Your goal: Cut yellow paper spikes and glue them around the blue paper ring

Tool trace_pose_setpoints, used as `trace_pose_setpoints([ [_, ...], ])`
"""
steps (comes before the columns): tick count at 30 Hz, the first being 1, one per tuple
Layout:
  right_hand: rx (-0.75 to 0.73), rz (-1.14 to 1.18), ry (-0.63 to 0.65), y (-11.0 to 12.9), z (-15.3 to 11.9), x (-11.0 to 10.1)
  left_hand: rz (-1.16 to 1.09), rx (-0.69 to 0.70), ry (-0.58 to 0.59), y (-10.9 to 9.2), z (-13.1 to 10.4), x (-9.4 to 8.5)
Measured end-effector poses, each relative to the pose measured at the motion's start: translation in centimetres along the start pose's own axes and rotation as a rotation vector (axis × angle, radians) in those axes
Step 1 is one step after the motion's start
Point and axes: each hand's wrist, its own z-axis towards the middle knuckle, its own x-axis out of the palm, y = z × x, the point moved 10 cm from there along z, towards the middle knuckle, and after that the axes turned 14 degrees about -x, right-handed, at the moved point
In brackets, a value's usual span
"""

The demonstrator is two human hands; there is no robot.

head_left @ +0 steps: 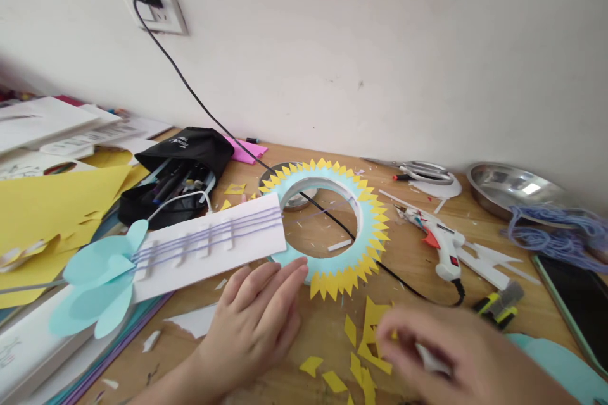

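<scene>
A paper guitar lies on the wooden desk point(418, 266): a light-blue ring point(365, 228) edged with yellow triangles, a white neck point(209, 243) strung with purple threads, and a blue petal-shaped head point(95, 285). My left hand point(256, 316) rests flat on the desk, fingertips touching the ring's lower edge and the neck's end. My right hand point(451, 354) is blurred near the bottom right, over yellow paper scraps point(368, 342). It seems to pinch something small and pale; what it is cannot be made out.
A white glue gun point(444, 247) lies right of the ring, its black cord running through the ring to a wall socket point(154, 6). Scissors point(418, 171), a steel bowl point(508, 186), purple yarn point(555, 234), a phone point(579, 304), a black pencil case point(175, 183) and yellow paper point(47, 209) surround it.
</scene>
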Motion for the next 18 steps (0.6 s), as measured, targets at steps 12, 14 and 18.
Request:
trace_pose_setpoints([
  [12, -0.333, -0.913, -0.442, -1.6, 3.3, -6.7, 0.074, 0.001, 0.027, 0.1, 0.8, 0.5],
  [14, -0.345, -0.938, -0.415, -2.0, 3.6, -6.6, 0.075, -0.003, 0.032, 0.2, 0.8, 0.5],
  [18, -0.314, -0.918, -0.38, -3.2, 4.0, -6.6, 0.074, 0.0, 0.036, 0.1, 0.9, 0.6],
])
